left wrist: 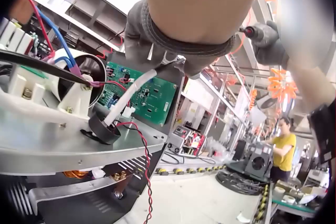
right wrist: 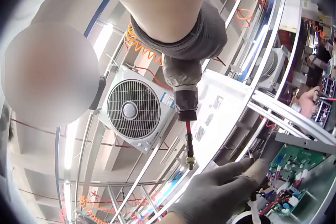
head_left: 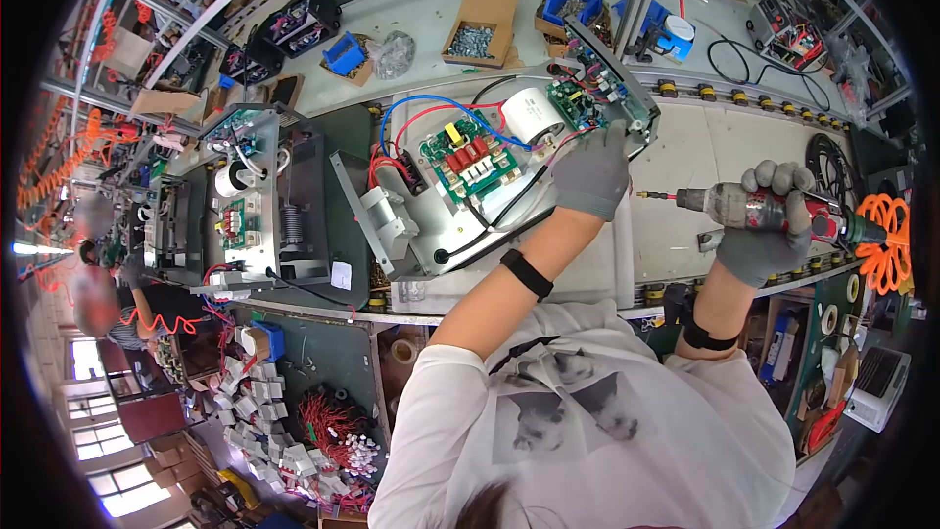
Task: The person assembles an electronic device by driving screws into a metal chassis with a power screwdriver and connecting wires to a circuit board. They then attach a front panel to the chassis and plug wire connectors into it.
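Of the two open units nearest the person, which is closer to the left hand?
The right unit: the left hand is at its end panel. The other unit stands farther left, well apart from that hand.

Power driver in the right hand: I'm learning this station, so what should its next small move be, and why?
Probably bring the driver left toward the opened unit: its bit points that way but stands clear, and the left hand is at the upright panel.

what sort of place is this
Probably an electronics assembly workshop: open units with circuit boards, a driver in the right hand, and a cardboard box of small metal parts.
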{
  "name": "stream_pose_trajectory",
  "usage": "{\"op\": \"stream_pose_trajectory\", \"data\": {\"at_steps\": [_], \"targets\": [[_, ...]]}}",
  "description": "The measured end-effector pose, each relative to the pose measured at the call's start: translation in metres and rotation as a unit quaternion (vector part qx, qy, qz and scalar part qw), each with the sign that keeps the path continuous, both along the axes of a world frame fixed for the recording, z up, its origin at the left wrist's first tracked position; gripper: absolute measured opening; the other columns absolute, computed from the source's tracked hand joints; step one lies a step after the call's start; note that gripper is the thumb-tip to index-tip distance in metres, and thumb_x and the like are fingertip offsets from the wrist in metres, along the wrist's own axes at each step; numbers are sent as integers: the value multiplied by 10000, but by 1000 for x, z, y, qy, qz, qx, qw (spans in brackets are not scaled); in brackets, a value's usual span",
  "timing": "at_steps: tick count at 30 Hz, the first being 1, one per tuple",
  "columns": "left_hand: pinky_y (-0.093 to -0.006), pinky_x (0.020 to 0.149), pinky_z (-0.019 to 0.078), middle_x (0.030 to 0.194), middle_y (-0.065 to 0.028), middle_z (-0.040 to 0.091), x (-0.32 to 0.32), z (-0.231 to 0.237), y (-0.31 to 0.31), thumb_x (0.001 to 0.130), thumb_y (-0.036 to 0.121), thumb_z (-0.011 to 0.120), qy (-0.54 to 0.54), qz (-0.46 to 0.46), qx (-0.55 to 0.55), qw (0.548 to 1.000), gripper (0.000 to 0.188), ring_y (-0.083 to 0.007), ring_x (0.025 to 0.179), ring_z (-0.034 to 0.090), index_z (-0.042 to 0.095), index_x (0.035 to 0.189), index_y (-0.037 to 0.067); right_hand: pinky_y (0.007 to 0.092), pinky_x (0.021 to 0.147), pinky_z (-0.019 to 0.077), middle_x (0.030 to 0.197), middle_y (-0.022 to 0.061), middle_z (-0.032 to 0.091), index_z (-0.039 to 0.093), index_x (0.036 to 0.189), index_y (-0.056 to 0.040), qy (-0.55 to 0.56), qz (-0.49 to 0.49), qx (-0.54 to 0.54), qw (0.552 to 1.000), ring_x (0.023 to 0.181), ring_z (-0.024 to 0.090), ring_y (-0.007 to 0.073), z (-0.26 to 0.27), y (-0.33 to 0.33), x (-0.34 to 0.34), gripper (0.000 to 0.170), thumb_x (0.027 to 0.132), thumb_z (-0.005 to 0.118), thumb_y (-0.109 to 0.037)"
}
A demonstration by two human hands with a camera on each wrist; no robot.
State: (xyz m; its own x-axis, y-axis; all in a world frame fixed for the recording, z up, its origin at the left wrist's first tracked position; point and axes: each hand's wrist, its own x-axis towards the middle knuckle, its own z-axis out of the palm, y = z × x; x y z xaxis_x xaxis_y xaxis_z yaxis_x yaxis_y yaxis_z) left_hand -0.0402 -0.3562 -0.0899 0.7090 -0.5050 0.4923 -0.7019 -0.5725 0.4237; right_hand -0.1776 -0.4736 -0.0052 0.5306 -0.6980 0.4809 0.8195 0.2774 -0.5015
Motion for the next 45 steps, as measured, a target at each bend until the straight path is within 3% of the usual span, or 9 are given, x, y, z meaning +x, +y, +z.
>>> {"op": "stream_pose_trajectory", "data": {"at_steps": [3,4,6,7,9,15,19,35,45], "targets": [[-334,528,484,791,-74,656,7,-2,22,896,223,520,-10,56,-113,992,164,-206,658,638,568,990,98,371,718,442,835,94,526,546,1006,-27,15,-23,-3,1000,809,506,234,-2,-1,2,218,797,539,-90],[-325,542,482,768,-74,646,13,-7,33,905,190,505,106,61,-199,972,154,-181,656,628,560,983,68,375,713,446,830,99,533,552,1004,-22,24,-35,-4,999,800,514,238,-3,-2,5,218,797,541,-88],[-277,573,486,755,-66,617,25,-16,63,932,134,455,323,8,-389,863,162,-129,676,592,535,954,-5,381,705,450,826,103,538,556,1003,-18,38,-47,7,998,789,521,241,-8,2,13,218,796,541,-85],[-230,534,454,741,-52,603,27,-24,75,928,116,454,451,43,-475,754,152,-143,670,615,548,883,5,386,696,454,821,107,543,560,1002,-15,49,-57,12,997,778,527,244,-10,3,20,217,796,542,-81],[-216,535,457,731,-47,596,29,-28,100,934,129,445,558,42,-495,665,173,-146,675,619,558,902,2,387,687,458,820,116,553,554,1000,-15,48,-48,10,998,772,540,247,-13,9,38,215,792,533,-65],[-249,567,488,792,-71,625,40,-23,111,929,152,479,694,63,-230,680,197,-155,701,627,592,973,-3,382,666,471,796,134,558,518,966,-13,59,0,-13,998,728,572,252,-18,39,102,200,768,528,-41],[-263,561,495,756,-83,642,46,-42,99,923,119,459,676,106,-193,703,213,-162,659,651,626,879,-7,343,615,495,760,136,597,533,910,-9,90,50,-10,995,668,592,226,-23,65,140,190,727,584,-10],[-266,570,484,725,-111,675,31,-32,95,872,132,492,597,184,-201,754,236,-146,601,638,651,807,-31,246,471,420,802,54,603,554,907,-54,187,175,-77,964,588,540,105,-55,107,183,264,699,650,76],[-272,568,469,748,-116,675,29,-30,93,870,123,509,605,188,-276,723,229,-149,598,633,649,825,-52,232,397,351,769,70,570,531,908,-52,220,241,-188,926,514,496,101,-47,119,192,225,728,612,55]]}}
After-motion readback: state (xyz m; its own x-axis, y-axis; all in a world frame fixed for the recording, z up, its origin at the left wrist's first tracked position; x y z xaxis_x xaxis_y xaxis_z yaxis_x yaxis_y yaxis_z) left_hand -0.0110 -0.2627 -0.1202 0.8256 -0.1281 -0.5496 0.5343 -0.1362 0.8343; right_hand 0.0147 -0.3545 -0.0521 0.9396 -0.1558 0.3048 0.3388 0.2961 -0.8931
